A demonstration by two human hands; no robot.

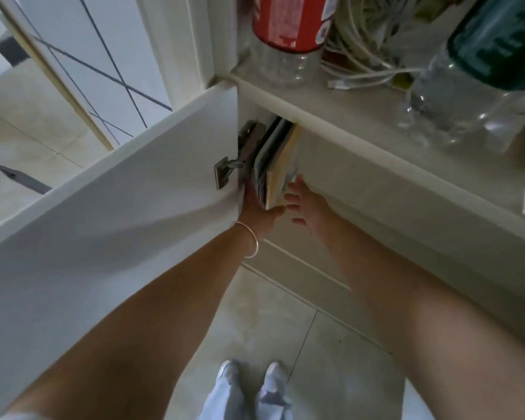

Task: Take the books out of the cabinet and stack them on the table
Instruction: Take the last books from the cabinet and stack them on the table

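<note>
A few thin books (pixel 275 159), grey and yellow-covered, stand on edge in the gap of the open white cabinet, half under the counter edge. My left hand (pixel 256 212), with a silver bracelet on the wrist, grips the books from the left and below, thumb under their bottom corner. My right hand (pixel 305 204) touches the right side of the books with its fingertips, fingers spread. The cabinet door (pixel 109 213) is swung wide open to the left, its metal hinge (pixel 237 159) right beside the books.
On the counter top (pixel 340 107) stand a clear bottle with a red label (pixel 288 34), a tangle of white cables (pixel 364 53) and a clear bottle with a green label (pixel 473 77). Tiled floor and my white shoes (pixel 252 377) lie below.
</note>
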